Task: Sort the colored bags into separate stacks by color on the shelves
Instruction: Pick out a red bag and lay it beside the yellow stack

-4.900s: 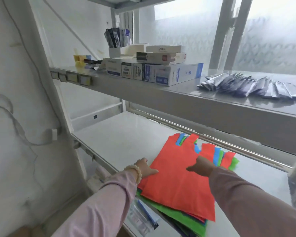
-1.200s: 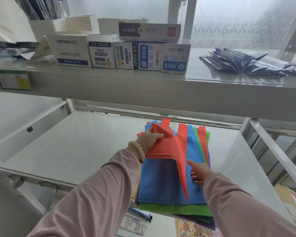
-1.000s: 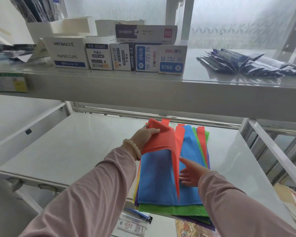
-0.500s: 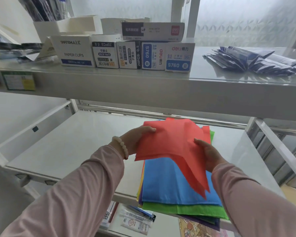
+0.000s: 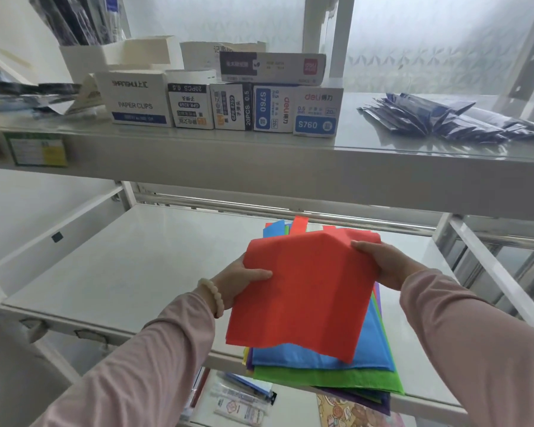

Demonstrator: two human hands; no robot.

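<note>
The left hand (image 5: 242, 280), a bead bracelet (image 5: 211, 295) at its wrist, was closed on the left edge of the red bag (image 5: 302, 291), thumb lying across the top face and the other fingers hidden beneath. The red bag was lifted clear above the stack of bags (image 5: 330, 369), spread between both hands and humped slightly near its far edge. Under it the stack lay on the lower shelf (image 5: 130, 266), a blue bag (image 5: 305, 359) uppermost, a green bag (image 5: 336, 379) showing below it, and purple and yellow edges lower down. The right hand (image 5: 383, 261) gripped the bag's far right corner, thumb on top, fingers curled under the cloth. On the upper shelf (image 5: 198, 161) stood a row of stationery boxes (image 5: 225, 109) and, further right, a fan of dark blue packets (image 5: 450, 118).
</note>
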